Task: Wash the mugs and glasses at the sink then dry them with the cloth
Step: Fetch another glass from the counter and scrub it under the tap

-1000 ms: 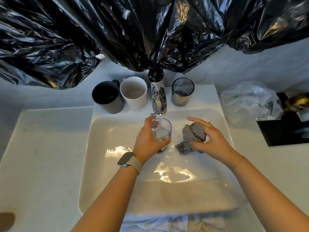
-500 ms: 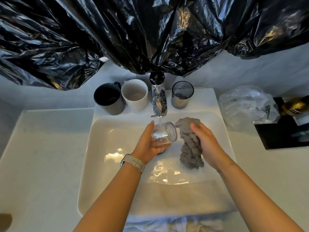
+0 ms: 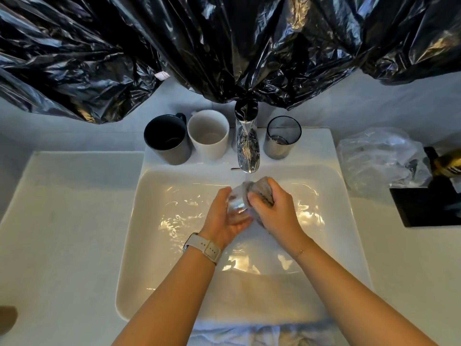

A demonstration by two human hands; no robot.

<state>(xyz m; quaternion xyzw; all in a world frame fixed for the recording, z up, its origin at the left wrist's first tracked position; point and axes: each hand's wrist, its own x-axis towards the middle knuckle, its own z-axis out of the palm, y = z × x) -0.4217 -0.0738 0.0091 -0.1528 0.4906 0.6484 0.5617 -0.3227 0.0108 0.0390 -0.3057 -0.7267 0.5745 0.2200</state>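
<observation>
Over the white sink (image 3: 154, 245), my left hand (image 3: 222, 218) grips a clear glass (image 3: 237, 204) tipped on its side, mouth toward the right. My right hand (image 3: 277, 211) holds a grey cloth (image 3: 262, 191) bunched against the glass's mouth, right below the tap (image 3: 247, 146). On the ledge behind the basin stand a dark mug (image 3: 168, 138), a white mug (image 3: 208, 133) and a smoky glass tumbler (image 3: 282, 137). Much of the clear glass is hidden by my fingers and the cloth.
Black plastic sheeting (image 3: 224, 46) hangs low over the back of the sink. Crumpled clear plastic (image 3: 379, 158) and a black tray (image 3: 431, 206) lie on the counter at right. A white towel (image 3: 249, 305) drapes over the sink's front edge.
The glass went from upright under the tap to tipped on its side. My right hand brought the grey cloth left and up, against the glass's mouth.
</observation>
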